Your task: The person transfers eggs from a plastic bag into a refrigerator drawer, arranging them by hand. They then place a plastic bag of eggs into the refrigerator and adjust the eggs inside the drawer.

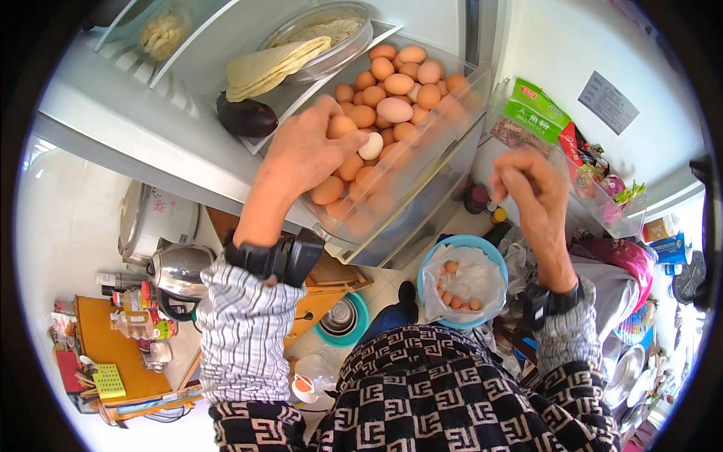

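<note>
My left hand (308, 148) is inside an open refrigerator, its fingers around a brown egg (341, 127) at the top of a heap. The heaped eggs (399, 84) fill a clear plastic drawer (435, 133) that is pulled out. A paler egg (370, 146) lies beside my left thumb. My right hand (531, 183), slightly blurred, is raised in front of the door shelf with its fingers curled; whether it holds anything cannot be told. Below, on the floor, a blue bucket (504, 265) lined with a clear plastic bag (471, 271) holds several brown eggs (456, 303).
On the shelf left of the drawer are an eggplant (247, 117), folded flatbreads (271, 66) and a glass bowl (361, 42). The door shelf (632, 220) holds seasoning packets (534, 110). A steel kettle (183, 271) and a teal basin (364, 316) are at the lower left.
</note>
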`<act>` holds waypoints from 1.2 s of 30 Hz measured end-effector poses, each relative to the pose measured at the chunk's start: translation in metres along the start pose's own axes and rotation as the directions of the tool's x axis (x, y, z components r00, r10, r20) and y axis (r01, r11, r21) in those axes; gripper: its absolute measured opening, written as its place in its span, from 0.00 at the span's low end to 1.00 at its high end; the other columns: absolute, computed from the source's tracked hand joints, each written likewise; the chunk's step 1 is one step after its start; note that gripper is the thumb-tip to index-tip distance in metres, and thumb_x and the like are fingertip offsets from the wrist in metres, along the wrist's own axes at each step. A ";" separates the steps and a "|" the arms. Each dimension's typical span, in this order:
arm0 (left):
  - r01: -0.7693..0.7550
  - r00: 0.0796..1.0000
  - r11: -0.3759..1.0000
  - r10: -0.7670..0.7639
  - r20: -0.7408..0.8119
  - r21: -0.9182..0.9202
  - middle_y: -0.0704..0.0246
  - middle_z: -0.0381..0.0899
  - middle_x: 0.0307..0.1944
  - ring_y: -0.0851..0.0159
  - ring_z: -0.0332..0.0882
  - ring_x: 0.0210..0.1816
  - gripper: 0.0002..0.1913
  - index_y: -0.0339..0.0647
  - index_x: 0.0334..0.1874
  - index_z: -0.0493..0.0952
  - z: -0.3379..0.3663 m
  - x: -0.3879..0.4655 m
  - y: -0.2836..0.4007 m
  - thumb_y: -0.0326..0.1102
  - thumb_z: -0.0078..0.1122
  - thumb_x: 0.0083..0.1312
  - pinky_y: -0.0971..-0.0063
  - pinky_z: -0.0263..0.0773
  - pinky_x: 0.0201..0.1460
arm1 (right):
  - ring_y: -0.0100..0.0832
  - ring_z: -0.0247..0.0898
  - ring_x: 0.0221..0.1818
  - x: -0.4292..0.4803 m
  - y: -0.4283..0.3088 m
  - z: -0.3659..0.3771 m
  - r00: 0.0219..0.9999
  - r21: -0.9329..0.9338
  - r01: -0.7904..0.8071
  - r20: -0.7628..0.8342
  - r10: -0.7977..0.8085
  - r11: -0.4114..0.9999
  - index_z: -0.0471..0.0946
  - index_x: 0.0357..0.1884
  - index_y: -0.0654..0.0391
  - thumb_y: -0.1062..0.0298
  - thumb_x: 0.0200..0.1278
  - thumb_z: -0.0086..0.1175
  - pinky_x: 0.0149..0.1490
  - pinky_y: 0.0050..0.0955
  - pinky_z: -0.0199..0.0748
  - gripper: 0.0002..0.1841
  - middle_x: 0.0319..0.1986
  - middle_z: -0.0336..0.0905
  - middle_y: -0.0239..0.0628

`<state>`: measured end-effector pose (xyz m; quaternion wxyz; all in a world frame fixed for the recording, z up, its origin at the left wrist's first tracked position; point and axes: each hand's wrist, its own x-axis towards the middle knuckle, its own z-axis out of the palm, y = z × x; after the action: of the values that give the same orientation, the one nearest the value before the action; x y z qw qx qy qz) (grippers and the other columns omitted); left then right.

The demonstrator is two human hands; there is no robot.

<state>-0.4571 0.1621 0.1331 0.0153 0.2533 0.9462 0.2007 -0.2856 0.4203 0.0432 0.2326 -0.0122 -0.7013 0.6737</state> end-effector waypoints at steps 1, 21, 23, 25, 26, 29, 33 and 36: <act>0.055 0.995 0.992 -0.064 0.079 0.112 0.52 0.86 0.43 0.53 0.85 0.44 0.25 0.35 0.53 0.78 0.003 0.004 0.001 0.49 0.70 0.63 0.61 0.79 0.50 | 0.20 0.75 0.32 -0.013 0.010 -0.007 1.000 0.016 -0.009 -0.007 0.010 1.000 0.83 0.48 0.64 0.75 0.76 0.54 0.39 0.20 0.74 0.08 0.34 0.83 0.34; -0.283 0.667 0.914 -0.030 0.744 0.291 0.60 0.89 0.36 0.53 0.87 0.41 0.20 0.39 0.43 0.86 0.042 0.018 -0.037 0.48 0.75 0.58 0.62 0.79 0.46 | 0.19 0.74 0.29 -0.129 0.089 -0.111 0.914 0.047 -0.262 -0.310 0.263 0.964 0.83 0.49 0.64 0.74 0.78 0.54 0.37 0.19 0.73 0.08 0.33 0.83 0.33; -0.367 0.649 0.880 0.009 0.761 0.303 0.62 0.90 0.38 0.52 0.87 0.42 0.21 0.40 0.45 0.87 0.047 0.019 -0.043 0.49 0.76 0.59 0.62 0.79 0.47 | 0.19 0.74 0.29 -0.135 0.094 -0.115 0.916 0.057 -0.237 -0.320 0.242 0.970 0.83 0.48 0.64 0.73 0.78 0.54 0.36 0.19 0.73 0.08 0.33 0.83 0.34; -0.372 0.644 0.882 0.021 0.765 0.289 0.58 0.89 0.39 0.48 0.86 0.42 0.16 0.43 0.44 0.87 0.048 0.020 -0.049 0.47 0.69 0.63 0.59 0.78 0.46 | 0.19 0.74 0.29 -0.140 0.096 -0.118 0.906 0.034 -0.247 -0.347 0.243 0.969 0.83 0.48 0.64 0.73 0.78 0.55 0.36 0.19 0.73 0.08 0.33 0.83 0.34; -0.357 0.647 0.885 0.002 0.763 0.300 0.56 0.89 0.39 0.47 0.86 0.43 0.14 0.44 0.43 0.86 0.047 0.022 -0.050 0.45 0.66 0.65 0.57 0.78 0.46 | 0.19 0.74 0.29 -0.141 0.096 -0.119 0.908 0.050 -0.235 -0.346 0.238 0.971 0.83 0.48 0.64 0.73 0.78 0.54 0.36 0.19 0.73 0.08 0.33 0.83 0.34; -0.388 0.712 0.861 0.055 0.700 0.327 0.65 0.89 0.36 0.57 0.87 0.40 0.16 0.41 0.45 0.85 0.036 0.030 -0.049 0.41 0.75 0.60 0.64 0.78 0.43 | 0.19 0.74 0.29 -0.143 0.096 -0.121 0.905 0.055 -0.236 -0.350 0.240 0.970 0.83 0.48 0.63 0.73 0.78 0.54 0.36 0.19 0.73 0.08 0.33 0.83 0.33; 0.122 0.666 0.973 -0.229 0.711 0.198 0.72 0.82 0.33 0.70 0.78 0.35 0.11 0.40 0.38 0.81 0.021 0.063 -0.037 0.35 0.74 0.59 0.74 0.72 0.36 | 0.19 0.74 0.29 -0.145 0.097 -0.121 0.905 0.042 -0.246 -0.346 0.245 0.968 0.83 0.48 0.63 0.73 0.77 0.54 0.36 0.18 0.72 0.08 0.33 0.82 0.33; 0.085 0.654 0.952 -0.277 0.704 0.295 0.74 0.77 0.29 0.72 0.73 0.31 0.11 0.40 0.32 0.77 0.017 0.074 -0.039 0.33 0.73 0.58 0.75 0.69 0.31 | 0.19 0.74 0.29 -0.149 0.101 -0.120 0.904 0.051 -0.263 -0.335 0.265 0.963 0.83 0.48 0.63 0.73 0.77 0.54 0.36 0.18 0.72 0.08 0.32 0.82 0.33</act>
<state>-0.5379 0.1737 0.1075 0.3855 0.2163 0.8963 -0.0353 -0.1413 0.4928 -0.1009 0.2564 -0.2221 -0.6412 0.6883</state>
